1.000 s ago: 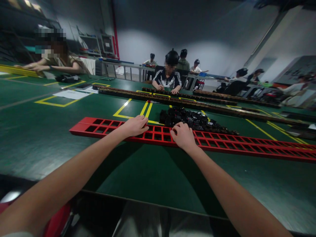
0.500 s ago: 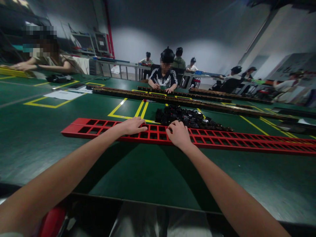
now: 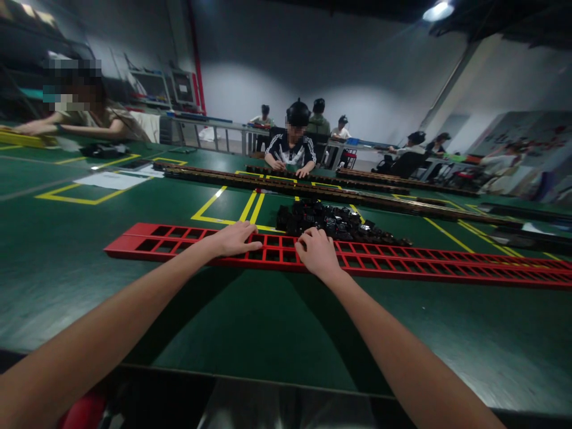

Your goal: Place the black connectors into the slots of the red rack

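Note:
A long red slotted frame (image 3: 129, 241), with two rows of openings, lies across the green table in front of me. My left hand (image 3: 235, 239) rests over the frame left of its middle, palm down, with the thumb apart from the fingers. Just to the right, my right hand (image 3: 317, 251) has its fingers bent down over the frame's bars; the fingertips are partly hidden. Directly behind the frame is a heap of small black parts (image 3: 330, 219), close to my right fingers.
Long dark strips (image 3: 268, 186) run across the table (image 3: 268, 322) beyond the heap. Yellow tape lines mark the tabletop. Papers (image 3: 107, 180) lie at the left. A person (image 3: 292, 149) sits opposite, another (image 3: 89, 119) at the far left; several more work behind.
The view has tilted up slightly, so everything appears a little lower. Both hands stay at about the same places on the red frame.

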Demonstrator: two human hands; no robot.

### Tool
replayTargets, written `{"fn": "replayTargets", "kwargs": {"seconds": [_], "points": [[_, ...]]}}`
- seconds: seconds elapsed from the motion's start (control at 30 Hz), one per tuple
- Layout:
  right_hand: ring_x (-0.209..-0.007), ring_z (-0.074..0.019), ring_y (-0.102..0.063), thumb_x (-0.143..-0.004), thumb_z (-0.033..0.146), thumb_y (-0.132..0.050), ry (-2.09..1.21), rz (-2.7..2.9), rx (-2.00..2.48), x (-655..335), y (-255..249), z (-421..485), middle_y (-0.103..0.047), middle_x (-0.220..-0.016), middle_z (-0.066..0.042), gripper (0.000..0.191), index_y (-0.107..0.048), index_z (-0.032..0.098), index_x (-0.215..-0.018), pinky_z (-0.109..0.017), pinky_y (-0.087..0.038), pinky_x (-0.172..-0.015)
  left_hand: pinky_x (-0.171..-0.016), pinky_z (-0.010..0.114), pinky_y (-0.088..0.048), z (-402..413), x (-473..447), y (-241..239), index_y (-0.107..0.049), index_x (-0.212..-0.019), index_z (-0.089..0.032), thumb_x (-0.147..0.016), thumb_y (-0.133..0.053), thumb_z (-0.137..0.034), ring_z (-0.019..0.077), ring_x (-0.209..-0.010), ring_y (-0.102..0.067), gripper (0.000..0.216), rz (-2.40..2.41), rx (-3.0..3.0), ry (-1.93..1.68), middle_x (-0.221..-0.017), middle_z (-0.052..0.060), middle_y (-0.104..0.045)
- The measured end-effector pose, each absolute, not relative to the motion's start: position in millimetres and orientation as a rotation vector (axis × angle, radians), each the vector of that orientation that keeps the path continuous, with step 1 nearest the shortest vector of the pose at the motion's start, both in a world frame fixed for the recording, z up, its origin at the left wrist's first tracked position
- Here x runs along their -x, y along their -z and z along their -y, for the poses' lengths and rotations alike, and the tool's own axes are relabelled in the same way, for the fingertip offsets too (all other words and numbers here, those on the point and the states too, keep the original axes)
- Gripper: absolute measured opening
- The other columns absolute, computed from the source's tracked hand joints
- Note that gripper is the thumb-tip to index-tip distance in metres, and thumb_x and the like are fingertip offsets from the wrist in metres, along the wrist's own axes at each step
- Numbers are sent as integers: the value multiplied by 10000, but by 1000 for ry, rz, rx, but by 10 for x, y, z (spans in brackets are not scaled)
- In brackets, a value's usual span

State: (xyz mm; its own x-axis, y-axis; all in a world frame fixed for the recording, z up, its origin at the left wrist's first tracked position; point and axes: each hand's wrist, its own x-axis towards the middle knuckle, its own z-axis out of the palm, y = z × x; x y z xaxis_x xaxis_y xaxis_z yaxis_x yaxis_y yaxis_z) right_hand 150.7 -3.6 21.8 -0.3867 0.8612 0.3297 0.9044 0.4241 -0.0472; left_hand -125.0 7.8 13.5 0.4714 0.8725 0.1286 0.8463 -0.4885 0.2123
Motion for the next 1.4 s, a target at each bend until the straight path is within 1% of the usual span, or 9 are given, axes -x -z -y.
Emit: {"fn": "replayTargets", "kwargs": {"seconds": [0.2, 0.43, 0.63, 0.87, 1.0, 1.17, 1.27, 1.33, 1.4], "points": [[-1092, -276, -504, -982, 319, -446, 201, 2371, 1509, -1519, -204, 34, -616, -1176, -115, 271, -691, 204, -985, -428, -406, -893, -834, 377, -423, -148, 1279, -109, -601, -1085, -157, -884, -436, -725, 297, -972, -575, 625, -1511, -2585, -287, -1072, 151, -626], [-1126, -254, -520, -963, 269, -466, 294, 2362, 1376, -1406, -270, -63, -615, -1235, -116, 270, -622, 196, -1170, -414, -363, -962, -842, 383, -433, -143, 1249, -127, -591, -1134, -144, -840, -433, -809, 317, -997, -595, 744, -1542, -2611, -250, -1097, 159, -632], [-1152, -292, -527, -954, 278, -470, 436, 2569, 1362, -1012, -440, -521, -602, -1290, -140, 357, -580, 191, -1283, -451, -393, -940, -829, 391, -439, -175, 1228, -88, -580, -1136, -123, -850, -408, -816, 340, -1012, -603, 769, -1548, -2652, -243, -1129, 190, -628], [-1149, -315, -544, -921, 167, -496, 597, 2921, 1316, -749, -486, -847, -574, -1292, -164, 300, -664, 187, -1169, -455, -420, -909, -801, 370, -443, -207, 1241, -73, -585, -1101, -151, -852, -407, -812, 315, -955, -613, 729, -1533, -2653, -263, -1084, 158, -640], [-1144, -293, -547, -927, 79, -428, 643, 2948, 1253, -717, -479, -793, -570, -1280, -186, 334, -634, 142, -1182, -426, -419, -910, -782, 358, -435, -211, 1252, -76, -587, -1094, -143, -854, -396, -814, 311, -944, -609, 737, -1503, -2651, -293, -1077, 159, -641], [-1101, -274, -574, -930, 80, -447, 630, 2948, 1220, -742, -536, -707, -604, -1186, -164, 306, -610, 134, -1184, -400, -445, -897, -777, 329, -428, -218, 1293, -101, -598, -1056, -142, -857, -450, -776, 282, -924, -606, 681, -1435, -2667, -304, -1040, 136, -651], [-1100, -253, -577, -921, 93, -480, 520, 2794, 1256, -799, -520, -641, -556, -1235, -155, 402, -529, 148, -1316, -377, -471, -893, -757, 317, -431, -201, 1323, -122, -600, -1022, -141, -866, -468, -750, 264, -887, -606, 642, -1420, -2685, -313, -1015, 124, -651], [-1112, -224, -575, -881, 88, -534, 273, 2561, 1243, -844, -451, -585, -505, -1280, -146, 534, -454, 147, -1405, -341, -484, -914, -751, 323, -438, -179, 1329, -132, -603, -995, -136, -893, -455, -717, 266, -874, -609, 608, -1430, -2699, -333, -1004, 132, -647], [-1105, -206, -579, -843, 80, -573, 38, 2348, 1146, -884, -347, -522, -496, -1253, -134, 545, -482, 129, -1378, -322, -489, -942, -763, 329, -447, -148, 1319, -139, -607, -991, -139, -924, -466, -647, 271, -893, -616, 531, -1433, -2713, -369, -1010, 135, -648]]}}
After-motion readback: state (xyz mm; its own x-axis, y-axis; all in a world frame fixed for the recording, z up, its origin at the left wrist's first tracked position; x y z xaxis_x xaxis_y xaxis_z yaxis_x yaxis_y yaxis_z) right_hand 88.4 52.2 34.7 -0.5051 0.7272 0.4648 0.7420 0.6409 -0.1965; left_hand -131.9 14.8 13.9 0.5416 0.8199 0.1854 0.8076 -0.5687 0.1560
